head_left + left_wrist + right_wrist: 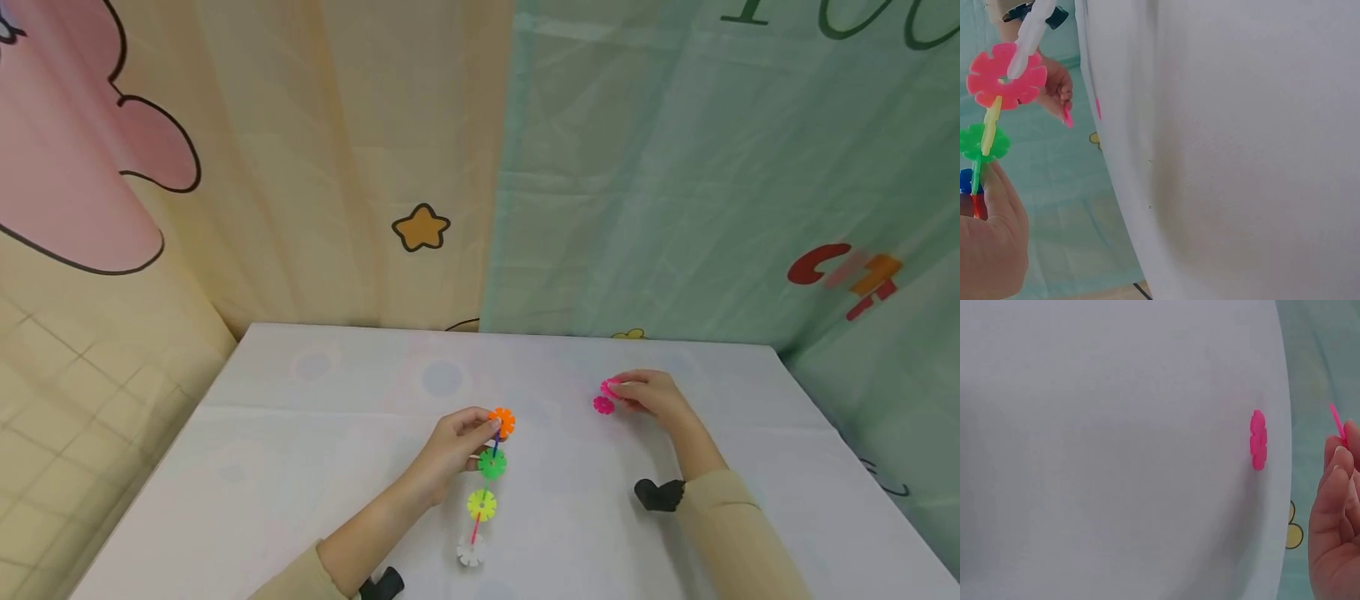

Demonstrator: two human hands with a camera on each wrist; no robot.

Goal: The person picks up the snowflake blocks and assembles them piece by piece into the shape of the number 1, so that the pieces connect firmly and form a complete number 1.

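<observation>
My left hand (454, 446) pinches the orange disc (505, 423) at the top of a chain of notched plastic snowflake discs. Below it in the chain come blue, green (492, 463), yellow (482, 505) and white (470, 551) discs, with pink showing edge-on between the last two. In the left wrist view the pink disc (991, 78) shows its flat face. My right hand (651, 393) holds a single pink disc (1337, 420) between thumb and fingers. Another pink disc (1259, 440) lies on the table close beside that hand.
A white cloth covers the table (300, 483). Behind it hang a beige curtain with an orange star (422, 227) and a green curtain (637, 167). Black straps with dark fittings (660, 495) sit at both wrists.
</observation>
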